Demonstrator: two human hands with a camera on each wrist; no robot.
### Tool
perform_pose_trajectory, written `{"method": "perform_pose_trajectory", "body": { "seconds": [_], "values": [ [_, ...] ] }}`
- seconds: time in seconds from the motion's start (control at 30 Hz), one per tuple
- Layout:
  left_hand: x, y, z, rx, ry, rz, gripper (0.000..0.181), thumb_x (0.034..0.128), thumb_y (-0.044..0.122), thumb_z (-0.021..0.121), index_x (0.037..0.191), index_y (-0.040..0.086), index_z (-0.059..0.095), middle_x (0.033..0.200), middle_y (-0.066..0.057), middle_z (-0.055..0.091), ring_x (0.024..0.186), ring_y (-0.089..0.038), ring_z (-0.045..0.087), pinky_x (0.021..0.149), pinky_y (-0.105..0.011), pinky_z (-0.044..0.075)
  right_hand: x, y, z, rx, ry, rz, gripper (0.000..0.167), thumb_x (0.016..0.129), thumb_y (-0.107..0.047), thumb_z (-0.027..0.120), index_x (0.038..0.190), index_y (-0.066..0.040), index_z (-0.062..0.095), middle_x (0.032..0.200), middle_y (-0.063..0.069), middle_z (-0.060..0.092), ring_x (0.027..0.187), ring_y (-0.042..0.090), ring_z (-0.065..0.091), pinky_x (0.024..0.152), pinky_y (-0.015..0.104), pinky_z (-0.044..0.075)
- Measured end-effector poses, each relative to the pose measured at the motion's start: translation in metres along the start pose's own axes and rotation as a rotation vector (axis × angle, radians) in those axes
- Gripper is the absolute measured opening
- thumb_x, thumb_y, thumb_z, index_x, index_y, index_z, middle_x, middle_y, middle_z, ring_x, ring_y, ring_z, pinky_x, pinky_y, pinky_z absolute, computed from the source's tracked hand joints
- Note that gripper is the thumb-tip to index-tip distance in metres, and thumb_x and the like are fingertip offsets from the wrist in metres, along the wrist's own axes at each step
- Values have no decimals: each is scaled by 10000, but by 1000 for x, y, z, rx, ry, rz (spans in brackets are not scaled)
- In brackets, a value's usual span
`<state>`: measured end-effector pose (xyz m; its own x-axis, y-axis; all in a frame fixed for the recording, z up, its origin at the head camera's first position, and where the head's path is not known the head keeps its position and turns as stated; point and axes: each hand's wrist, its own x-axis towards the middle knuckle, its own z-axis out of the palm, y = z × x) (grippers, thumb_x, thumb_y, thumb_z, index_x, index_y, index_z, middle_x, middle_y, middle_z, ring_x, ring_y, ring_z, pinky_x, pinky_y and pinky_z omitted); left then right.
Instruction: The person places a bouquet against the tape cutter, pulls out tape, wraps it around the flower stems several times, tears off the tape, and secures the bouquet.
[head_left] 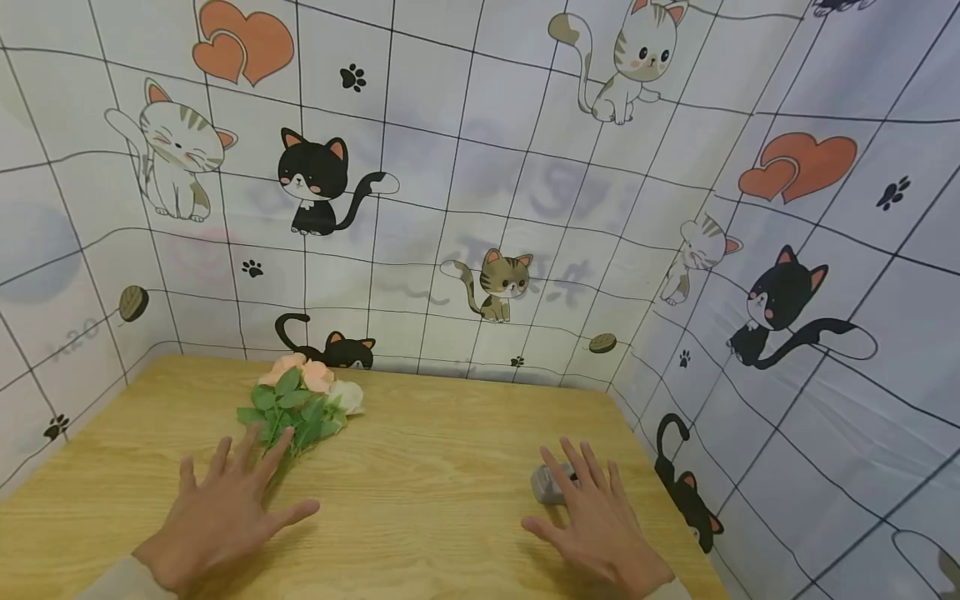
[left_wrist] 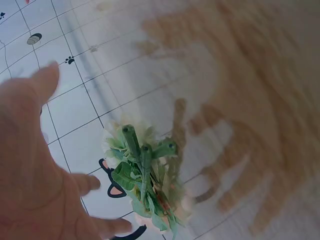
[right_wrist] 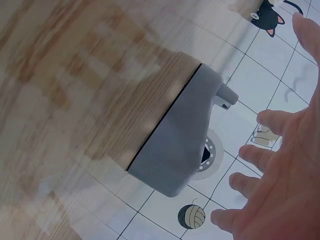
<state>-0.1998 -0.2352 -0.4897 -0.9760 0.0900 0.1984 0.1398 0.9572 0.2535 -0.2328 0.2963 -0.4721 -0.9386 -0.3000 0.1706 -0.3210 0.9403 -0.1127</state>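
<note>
A bunch of artificial flowers (head_left: 294, 403), peach and white with green leaves, lies at the back left of the wooden table. My left hand (head_left: 225, 512), fingers spread, is just in front of it and partly covers the stems. In the left wrist view the cut ends of the green stems (left_wrist: 145, 165) point at the camera, apart from the hand. At the right is a grey tape dispenser (head_left: 545, 485), partly hidden behind my right hand (head_left: 596, 521), whose fingers are spread too. The right wrist view shows the dispenser's side and part of its roll (right_wrist: 216, 152). Neither hand holds anything.
The wooden table (head_left: 420, 483) meets a white curtain (head_left: 420, 208) printed with grid lines, cats, hearts and paws at the back and both sides. The table's right edge runs close beside the right hand.
</note>
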Motion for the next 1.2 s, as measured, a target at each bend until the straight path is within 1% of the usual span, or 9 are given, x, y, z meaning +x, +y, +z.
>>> {"method": "perform_pose_trajectory", "body": {
  "seconds": [0.2, 0.3, 0.4, 0.53, 0.63, 0.73, 0.83, 0.97, 1.2],
  "values": [
    [4, -6, 1, -23, -35, -66, 1153, 1044, 798, 712, 1784, -16, 368, 1615, -510, 487, 1307, -764, 588, 870, -908, 553, 3, -3, 0, -22, 41, -24, 950, 1061, -771, 701, 1831, -302, 402, 1921, 150, 341, 1772, 534, 306, 1358, 881, 257],
    [7, -10, 1, -66, -31, -78, 1086, 1053, 647, 797, 1729, -100, 394, 1451, -514, 562, 1202, -691, 623, 758, -796, 601, 4, -4, 0, -32, 55, -34, 936, 1072, -755, 698, 1831, -295, 403, 1917, 147, 353, 1766, 521, 332, 1358, 862, 291],
    [10, -12, 0, -93, -20, -64, 1005, 1047, 484, 853, 1668, -183, 432, 1337, -516, 594, 1121, -628, 654, 747, -736, 628, 5, -6, -2, -48, 71, -41, 919, 1081, -738, 700, 1827, -283, 414, 1907, 148, 374, 1752, 513, 366, 1354, 837, 331],
    [13, -12, -1, -131, -39, -60, 857, 1041, 344, 877, 1531, -263, 524, 1212, -476, 640, 993, -522, 710, 789, -668, 650, 6, -7, -3, -63, 72, -43, 903, 1090, -722, 699, 1821, -268, 427, 1898, 149, 393, 1739, 507, 395, 1355, 797, 368],
    [15, -11, -1, -180, -63, -83, 651, 1037, 247, 882, 1344, -265, 623, 1055, -342, 671, 853, -365, 665, 691, -538, 613, 6, -10, -3, -59, 63, -47, 896, 1095, -717, 693, 1819, -258, 431, 1897, 147, 395, 1732, 505, 407, 1354, 780, 382],
    [15, -9, 0, -224, -68, -99, 419, 1033, 152, 875, 1153, -201, 683, 907, -197, 645, 772, -263, 569, 614, -422, 529, 6, -13, -3, -41, 51, -51, 887, 1101, -709, 689, 1815, -244, 440, 1897, 141, 394, 1718, 505, 426, 1340, 782, 396],
    [15, -6, 1, -264, -56, -97, 251, 1025, 62, 849, 980, -113, 675, 799, -112, 612, 706, -218, 559, 572, -361, 509, 6, -15, -3, -29, 34, -45, 878, 1109, -704, 679, 1812, -233, 445, 1899, 132, 391, 1704, 499, 444, 1329, 784, 405],
    [14, -2, 2, -312, -48, -96, 200, 1016, -12, 790, 888, -24, 638, 733, -55, 579, 641, -179, 561, 531, -307, 492, 5, -17, -4, -37, 20, -39, 869, 1119, -707, 661, 1812, -229, 446, 1895, 120, 399, 1694, 484, 462, 1319, 779, 418],
    [12, 2, 7, -340, -39, -92, 146, 1022, -32, 725, 899, -28, 647, 731, -52, 577, 608, -169, 562, 491, -267, 457, 9, -19, 0, -31, 26, -51, 835, 1130, -675, 668, 1804, -227, 461, 1869, 117, 437, 1676, 457, 494, 1303, 797, 432]
  ]
}}
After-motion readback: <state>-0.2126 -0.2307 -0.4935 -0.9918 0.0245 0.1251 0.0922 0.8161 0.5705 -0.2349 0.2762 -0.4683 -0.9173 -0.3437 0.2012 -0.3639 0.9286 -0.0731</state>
